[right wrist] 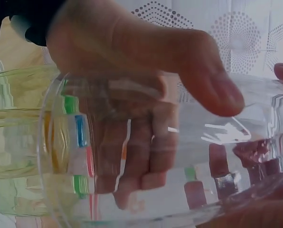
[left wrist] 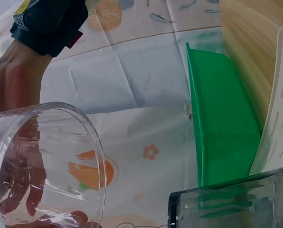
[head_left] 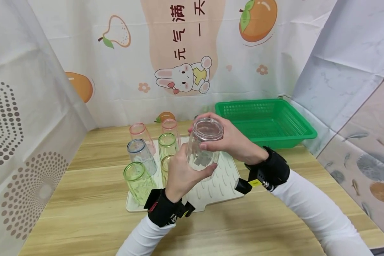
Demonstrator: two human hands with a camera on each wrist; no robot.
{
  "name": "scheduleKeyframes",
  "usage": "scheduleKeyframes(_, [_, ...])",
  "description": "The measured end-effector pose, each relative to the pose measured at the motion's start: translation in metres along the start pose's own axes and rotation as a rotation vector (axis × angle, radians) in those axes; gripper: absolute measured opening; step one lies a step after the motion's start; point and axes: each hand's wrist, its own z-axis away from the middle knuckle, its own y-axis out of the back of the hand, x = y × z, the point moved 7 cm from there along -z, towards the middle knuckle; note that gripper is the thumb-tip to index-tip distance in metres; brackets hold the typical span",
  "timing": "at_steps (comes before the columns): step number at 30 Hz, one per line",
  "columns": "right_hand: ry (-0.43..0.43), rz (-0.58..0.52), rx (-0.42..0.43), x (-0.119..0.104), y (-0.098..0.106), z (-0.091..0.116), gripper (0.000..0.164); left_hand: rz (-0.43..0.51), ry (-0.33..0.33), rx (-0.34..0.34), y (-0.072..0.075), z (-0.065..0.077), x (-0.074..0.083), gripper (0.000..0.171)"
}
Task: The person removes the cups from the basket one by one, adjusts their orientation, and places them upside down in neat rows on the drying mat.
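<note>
My two hands hold a clear glass (head_left: pixel 201 158) between them above the white draining mat (head_left: pixel 224 174). The left hand (head_left: pixel 185 172) wraps its lower part, thumb across the front. Higher up, the right hand (head_left: pixel 233 140) grips it near the thick base, which faces up. In the left wrist view the glass's wide rim (left wrist: pixel 102 166) points toward the mat side, with the right hand (left wrist: pixel 25 95) behind it. The right wrist view shows the left thumb (right wrist: pixel 217 90) along the glass, and the left fingers appear through its wall.
On the mat's left half stand several tinted glasses: a blue one (head_left: pixel 142 156), green ones such as the front one (head_left: pixel 140 185), a yellow one (head_left: pixel 165 165) and pink ones at the back (head_left: pixel 144 137). A green basket (head_left: pixel 294 138) sits at the back right.
</note>
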Motion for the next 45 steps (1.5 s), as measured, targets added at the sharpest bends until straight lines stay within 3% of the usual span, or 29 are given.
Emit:
scheduleKeyframes(4, [0.028,0.035,0.012,-0.001,0.001,0.003,0.067,0.011,0.005,-0.026,-0.003,0.000,0.000,0.073])
scheduleKeyframes(11, [0.076,0.085,0.111,-0.007,0.014,0.006,0.052,0.039,0.055,-0.061,0.009,-0.005,-0.002,0.109])
scheduleKeyframes(15, [0.112,0.052,0.177,-0.012,0.030,0.012,0.047,0.017,0.008,-0.024,0.031,-0.007,-0.003,0.111])
scheduleKeyframes(21, [0.133,0.083,0.246,-0.007,0.050,0.022,0.041,0.009,-0.081,0.121,0.080,-0.010,-0.004,0.088])
scheduleKeyframes(25, [0.109,0.078,0.279,0.012,0.057,0.028,0.042,0.008,-0.079,0.182,0.108,-0.010,-0.004,0.074])
scheduleKeyframes(29, [0.065,0.085,0.307,0.040,0.059,0.035,0.044,0.019,-0.062,0.212,0.123,-0.005,-0.004,0.071])
scheduleKeyframes(38, [-0.084,0.100,0.311,0.107,0.050,0.036,0.053,-0.017,-0.035,0.259,0.136,0.007,-0.012,0.070])
scheduleKeyframes(45, [-0.142,0.163,0.288,0.143,0.046,0.035,0.056,-0.055,-0.018,0.258,0.140,0.017,-0.017,0.065])
